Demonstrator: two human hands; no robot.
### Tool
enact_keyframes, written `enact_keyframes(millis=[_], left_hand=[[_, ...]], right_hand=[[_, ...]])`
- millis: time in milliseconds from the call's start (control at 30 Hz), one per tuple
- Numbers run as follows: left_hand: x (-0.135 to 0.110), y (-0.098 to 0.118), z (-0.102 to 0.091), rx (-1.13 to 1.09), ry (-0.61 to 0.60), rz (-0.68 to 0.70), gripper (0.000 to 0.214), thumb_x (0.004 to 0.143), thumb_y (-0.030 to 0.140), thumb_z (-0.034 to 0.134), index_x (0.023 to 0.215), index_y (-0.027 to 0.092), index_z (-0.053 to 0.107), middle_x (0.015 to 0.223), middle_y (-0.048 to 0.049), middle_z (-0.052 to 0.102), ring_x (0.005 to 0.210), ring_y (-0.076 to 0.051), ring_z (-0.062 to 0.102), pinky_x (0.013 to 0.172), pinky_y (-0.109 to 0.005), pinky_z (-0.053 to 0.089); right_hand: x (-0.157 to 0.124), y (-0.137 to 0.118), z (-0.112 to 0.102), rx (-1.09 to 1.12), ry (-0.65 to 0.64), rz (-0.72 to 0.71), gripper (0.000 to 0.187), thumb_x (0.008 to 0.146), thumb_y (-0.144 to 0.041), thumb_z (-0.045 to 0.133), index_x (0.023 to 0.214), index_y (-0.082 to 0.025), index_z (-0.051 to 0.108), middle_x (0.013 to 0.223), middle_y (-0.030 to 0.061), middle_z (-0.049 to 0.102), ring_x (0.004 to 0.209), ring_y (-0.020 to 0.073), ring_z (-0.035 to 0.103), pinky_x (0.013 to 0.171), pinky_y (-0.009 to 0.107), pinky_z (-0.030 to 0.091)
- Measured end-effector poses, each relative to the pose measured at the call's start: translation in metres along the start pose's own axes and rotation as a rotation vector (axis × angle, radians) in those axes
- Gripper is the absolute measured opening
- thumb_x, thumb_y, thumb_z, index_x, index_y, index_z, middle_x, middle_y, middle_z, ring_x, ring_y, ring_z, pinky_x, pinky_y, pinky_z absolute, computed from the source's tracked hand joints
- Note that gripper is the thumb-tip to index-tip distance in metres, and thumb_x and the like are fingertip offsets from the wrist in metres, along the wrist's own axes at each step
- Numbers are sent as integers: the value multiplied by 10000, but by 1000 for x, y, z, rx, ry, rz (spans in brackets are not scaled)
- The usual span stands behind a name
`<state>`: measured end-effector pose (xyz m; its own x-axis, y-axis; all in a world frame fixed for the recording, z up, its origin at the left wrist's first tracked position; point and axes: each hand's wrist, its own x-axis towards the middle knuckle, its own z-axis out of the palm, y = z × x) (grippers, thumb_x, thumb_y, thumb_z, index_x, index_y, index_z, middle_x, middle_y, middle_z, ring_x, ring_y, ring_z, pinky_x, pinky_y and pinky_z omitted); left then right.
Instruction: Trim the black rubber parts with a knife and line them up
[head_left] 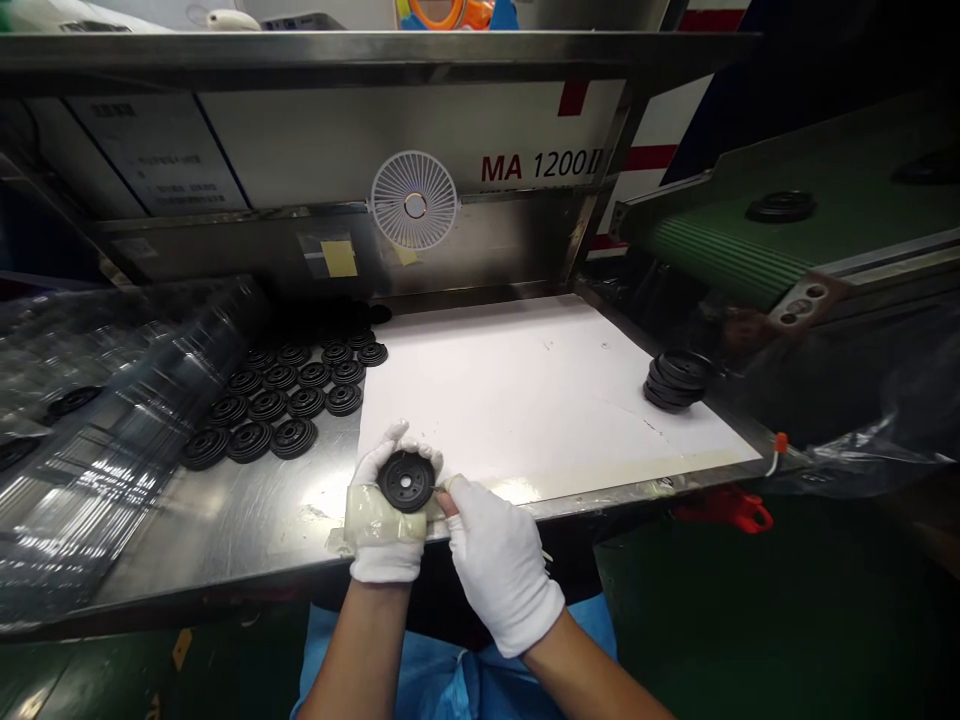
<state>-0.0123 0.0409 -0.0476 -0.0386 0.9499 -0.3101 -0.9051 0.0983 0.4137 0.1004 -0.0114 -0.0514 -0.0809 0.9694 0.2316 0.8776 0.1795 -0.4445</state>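
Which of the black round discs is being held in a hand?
The black disc in the left hand, right hand at its edge. The others lie in rows, in a stack or on the green conveyor.

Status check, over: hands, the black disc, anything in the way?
Left hand grips black disc over steel bench edge. Right hand fingertips at its rim. Rows of discs left, stack right, both apart from hands.

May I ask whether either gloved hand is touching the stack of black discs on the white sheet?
No, the left hand holds a single disc with the right hand beside it, far from the stack.
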Motion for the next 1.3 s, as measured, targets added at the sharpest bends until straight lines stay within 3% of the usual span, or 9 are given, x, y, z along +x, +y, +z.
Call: enact_keyframes(millis=[133,433,667,867,1000,1067,1167,1300], left_hand=[[4,-3,3,-68,71,88,121,770,139,590,886,151,622,668,16,557,649,-104,564,698,-296,511],[0,-4,1,-39,20,154,188,782,119,564,959,155,616,702,9,558,692,-105,557,736,-311,512],[-1,-8,-5,8,-47,178,222,783,113,571,997,149,619,747,-1,572,745,-114,568,780,-319,504],[1,-10,-4,0,5,220,235,763,131,588,992,169,627,732,6,602,730,-108,588,825,-337,503],[-1,-4,-4,74,-44,21,359,761,215,562,1114,172,610,990,-113,651,922,-238,620,815,-434,511],[-2,0,-6,69,-71,-87,395,748,233,550,1131,152,605,945,-126,650,876,-254,626,775,-456,519],[0,2,-7,7,-43,-80,308,739,188,566,1036,140,632,735,-47,607,709,-168,602,725,-372,528],[4,-2,-4,-31,51,-21,182,746,149,597,924,142,636,681,-12,571,656,-122,570,667,-295,518]], right_hand=[[-1,-3,3,26,1,4,215,957,-303,386,888,-236,578,738,-9,632,626,142,545,566,269,253],[-4,-7,0,70,-27,-10,234,952,-317,391,794,-228,540,712,-18,616,619,139,531,558,264,247],[1,-4,-1,2,-11,21,224,954,-335,384,825,-241,542,710,-17,616,612,150,532,550,280,224],[-4,-11,5,25,-16,-27,213,939,-312,406,779,-231,523,710,-17,618,599,145,517,546,281,216],[-1,-7,4,18,-7,-32,211,943,-302,408,774,-236,513,710,-25,612,617,146,528,559,284,223],[1,-3,3,3,-4,-32,212,947,-302,405,781,-237,521,703,-23,609,615,147,532,561,288,221],[2,0,2,-20,-2,-3,209,950,-312,395,821,-238,541,701,-17,612,597,147,526,553,290,214],[-4,-6,5,8,-20,-7,208,950,-306,390,821,-238,538,721,-16,616,612,147,525,557,285,225]])
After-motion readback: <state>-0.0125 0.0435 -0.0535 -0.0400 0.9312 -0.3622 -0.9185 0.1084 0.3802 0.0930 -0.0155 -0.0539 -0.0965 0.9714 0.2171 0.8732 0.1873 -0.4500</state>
